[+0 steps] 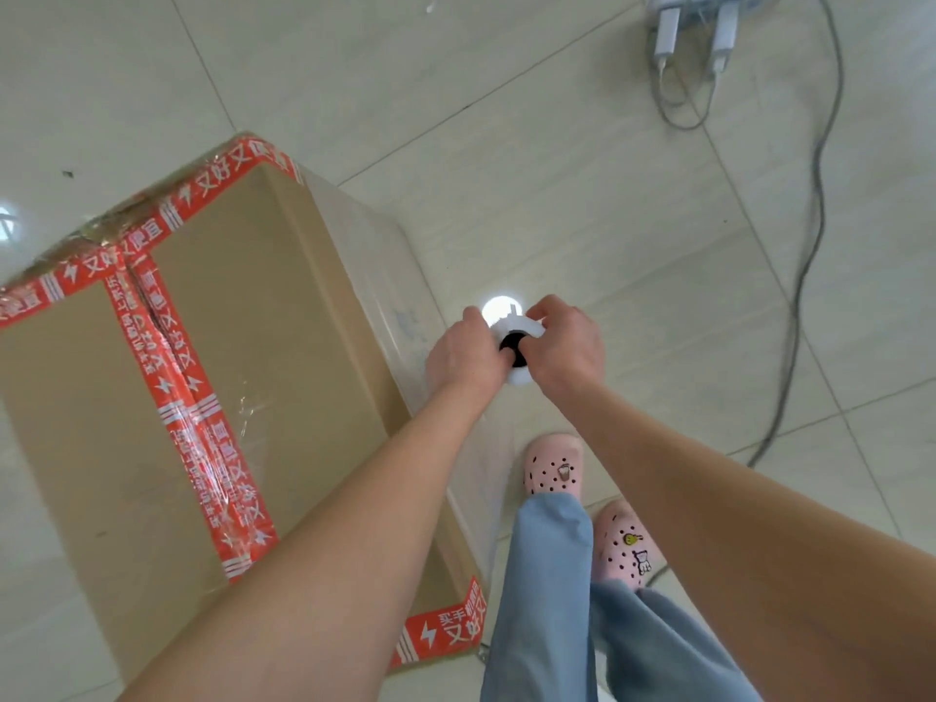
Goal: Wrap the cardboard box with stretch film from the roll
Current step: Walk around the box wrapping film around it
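Both hands are on the roll: the left hand (463,354) and the right hand (567,347) curl their fingers round the top end of the white roll of stretch film (521,326), one from each side. The roll is seen end-on, its black core showing between them, just right of frame centre. At 9 o'clock from the hands stands the tall brown cardboard box (243,306), sealed with red tape printed in white characters (167,357). A sheet of clear film (385,276) lies over the box's side face nearest the hands. At 6 o'clock, 2 pink perforated clogs (552,463) and light blue trousers (552,575) on the pale tiled floor (557,169). Up at 1 o'clock, a power strip with white chargers (666,30), and a grey cable (810,220) trailing down.
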A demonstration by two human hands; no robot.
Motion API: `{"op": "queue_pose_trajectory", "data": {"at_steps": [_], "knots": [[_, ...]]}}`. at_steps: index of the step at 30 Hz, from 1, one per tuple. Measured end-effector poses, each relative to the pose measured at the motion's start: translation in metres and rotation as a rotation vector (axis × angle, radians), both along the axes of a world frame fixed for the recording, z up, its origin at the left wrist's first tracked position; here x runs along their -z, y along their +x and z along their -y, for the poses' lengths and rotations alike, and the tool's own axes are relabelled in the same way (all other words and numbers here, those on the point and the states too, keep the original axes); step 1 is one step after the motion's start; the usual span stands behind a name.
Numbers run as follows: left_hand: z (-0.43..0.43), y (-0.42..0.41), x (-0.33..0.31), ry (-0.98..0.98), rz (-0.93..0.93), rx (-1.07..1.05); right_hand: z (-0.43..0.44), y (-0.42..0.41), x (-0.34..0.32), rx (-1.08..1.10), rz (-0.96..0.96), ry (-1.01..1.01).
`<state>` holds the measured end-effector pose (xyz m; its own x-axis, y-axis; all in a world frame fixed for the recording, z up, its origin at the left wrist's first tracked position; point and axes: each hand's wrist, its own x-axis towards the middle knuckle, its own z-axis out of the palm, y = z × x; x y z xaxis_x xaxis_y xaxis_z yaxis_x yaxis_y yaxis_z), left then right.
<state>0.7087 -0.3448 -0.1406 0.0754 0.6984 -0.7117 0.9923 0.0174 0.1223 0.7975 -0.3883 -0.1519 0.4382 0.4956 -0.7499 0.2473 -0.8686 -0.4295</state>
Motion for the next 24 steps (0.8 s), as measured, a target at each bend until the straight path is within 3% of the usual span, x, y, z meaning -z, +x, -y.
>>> {"op": "queue_pose_trajectory", "data": {"at_steps": [4,8,11,19,22,24], "knots": [[-0.007,0.012,0.003,0.108,0.059,0.411,-0.001,0.003,0.001,-0.047,0.001,0.016],[-0.021,0.023,0.008,0.122,0.043,0.499,-0.007,0.011,0.003,-0.109,0.01,0.021],[-0.028,0.026,0.009,0.104,0.053,0.463,-0.016,0.019,0.004,-0.132,-0.012,0.005],[-0.05,0.016,0.012,-0.028,-0.025,-0.044,-0.057,0.032,0.004,-0.14,-0.117,-0.086],[-0.058,0.019,0.014,-0.073,-0.052,0.013,-0.069,0.036,0.004,-0.191,-0.14,-0.085],[-0.066,0.025,0.014,-0.027,-0.007,0.161,-0.075,0.038,0.005,-0.231,-0.16,-0.087]]}}
